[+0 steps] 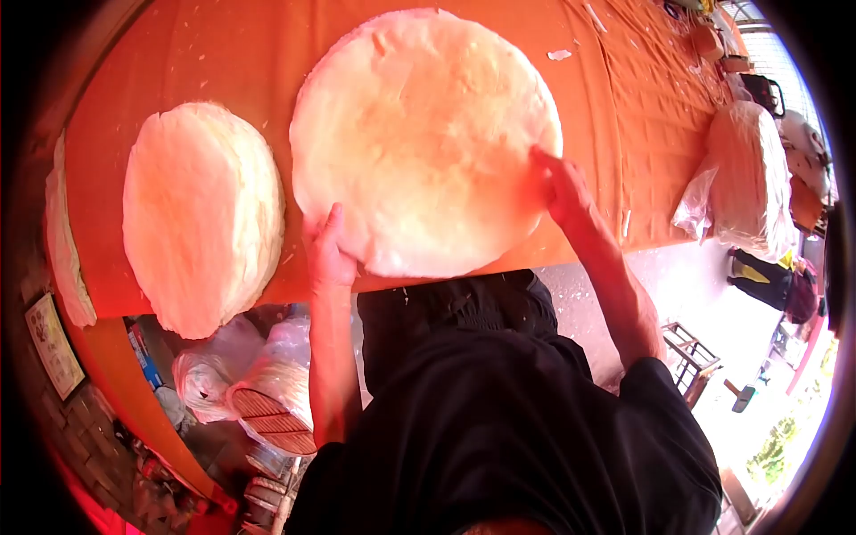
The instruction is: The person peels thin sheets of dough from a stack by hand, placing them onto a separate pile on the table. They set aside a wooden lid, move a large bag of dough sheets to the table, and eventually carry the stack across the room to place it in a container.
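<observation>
A large, round, pale pad (pixel 419 134) with a soft, uneven surface, like cotton wadding, lies in front of me. My left hand (pixel 328 254) grips its near left edge, the thumb on top and the fingers hidden beneath the rim. At the right edge, my right hand (pixel 560 185) has its fingers bent in against the pad; a blur hides part of the fingertips. Left of the pad stands a thick stack of similar round pads (pixel 192 214), apart from both hands. The table under them has an orange cover (pixel 232 53).
A plastic-wrapped pale bundle (pixel 749 178) sits at the table's right end. White scraps (pixel 559 55) dot the cover. Below the table are wrapped rolls (pixel 276 383) at left and a metal-framed stool (pixel 687 352) at right. Another person (pixel 776 285) is at the far right.
</observation>
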`<state>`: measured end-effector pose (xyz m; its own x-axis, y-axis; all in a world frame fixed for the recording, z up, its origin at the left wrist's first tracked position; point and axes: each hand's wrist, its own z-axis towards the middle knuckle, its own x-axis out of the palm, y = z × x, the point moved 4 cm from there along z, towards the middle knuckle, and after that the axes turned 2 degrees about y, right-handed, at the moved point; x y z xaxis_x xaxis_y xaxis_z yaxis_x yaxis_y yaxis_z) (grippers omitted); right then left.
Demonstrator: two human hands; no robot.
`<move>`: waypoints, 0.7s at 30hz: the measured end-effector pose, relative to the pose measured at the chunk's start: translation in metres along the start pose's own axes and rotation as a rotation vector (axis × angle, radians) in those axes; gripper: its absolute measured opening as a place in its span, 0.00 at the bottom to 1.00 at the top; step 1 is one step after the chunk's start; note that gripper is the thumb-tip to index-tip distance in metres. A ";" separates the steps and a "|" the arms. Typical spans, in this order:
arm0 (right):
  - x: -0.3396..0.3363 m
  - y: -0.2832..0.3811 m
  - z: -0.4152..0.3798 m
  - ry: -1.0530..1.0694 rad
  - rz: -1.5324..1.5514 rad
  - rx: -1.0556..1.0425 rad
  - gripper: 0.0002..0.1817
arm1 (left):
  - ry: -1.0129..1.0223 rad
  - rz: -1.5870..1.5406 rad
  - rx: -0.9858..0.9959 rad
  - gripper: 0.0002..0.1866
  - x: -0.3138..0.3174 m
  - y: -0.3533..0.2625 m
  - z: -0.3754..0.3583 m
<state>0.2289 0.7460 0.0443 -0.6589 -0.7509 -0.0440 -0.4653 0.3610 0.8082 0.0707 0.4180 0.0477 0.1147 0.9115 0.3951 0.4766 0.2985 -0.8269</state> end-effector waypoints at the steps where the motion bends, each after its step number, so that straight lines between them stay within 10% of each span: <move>1: -0.001 0.001 0.003 0.056 0.144 0.101 0.16 | -0.099 0.089 0.019 0.24 -0.004 0.002 -0.002; 5: 0.001 0.031 0.031 0.322 0.554 0.199 0.21 | -0.037 0.075 0.046 0.25 0.001 0.001 0.006; 7: -0.004 0.051 0.040 0.253 0.330 0.272 0.17 | -0.021 0.115 0.059 0.24 0.000 0.000 0.011; 9: -0.019 0.037 0.046 0.327 -0.078 -0.093 0.17 | -0.020 0.116 0.026 0.25 -0.008 -0.007 0.012; 14: -0.009 0.070 0.074 0.482 0.274 0.069 0.19 | 0.034 0.055 -0.154 0.24 -0.015 -0.017 0.014; 21: 0.007 0.090 0.089 0.271 -0.280 -0.095 0.21 | -0.032 -0.162 -0.175 0.27 0.023 -0.035 0.026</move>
<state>0.1297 0.8228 0.0644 -0.3290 -0.9362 -0.1240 -0.5395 0.0785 0.8383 0.0338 0.4357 0.0751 -0.0018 0.8648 0.5021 0.6304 0.3908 -0.6708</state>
